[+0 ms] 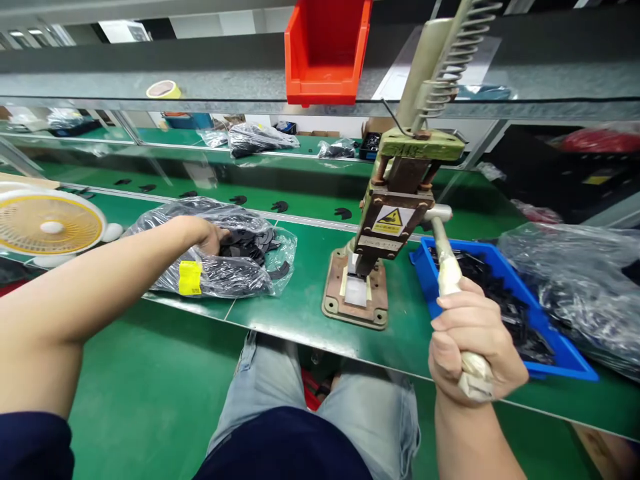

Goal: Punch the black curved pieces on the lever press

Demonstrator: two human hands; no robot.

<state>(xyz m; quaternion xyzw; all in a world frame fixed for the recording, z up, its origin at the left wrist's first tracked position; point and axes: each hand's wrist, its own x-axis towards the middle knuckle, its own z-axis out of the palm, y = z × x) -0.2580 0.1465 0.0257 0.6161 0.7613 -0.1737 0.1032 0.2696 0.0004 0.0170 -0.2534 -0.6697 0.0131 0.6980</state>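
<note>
My left hand [204,236] reaches into the mouth of a clear plastic bag [227,277] of flat black parts [250,245]; its fingertips are hidden among them. A yellow label [190,277] is on the bag. My right hand [475,340] is wrapped round the taped lever handle [449,270] of a green hand press [397,200]. The press stands on the bench between my hands, with a warning sticker on its head and a pale plate [356,291] on its base under the tool.
A blue bin [570,357] of black parts sits right of the press, beside another plastic bag [585,287]. Several black pieces [280,207] lie in a row behind. A fan [50,223] stands at the left. An orange bin [323,90] and tape roll [164,89] are above.
</note>
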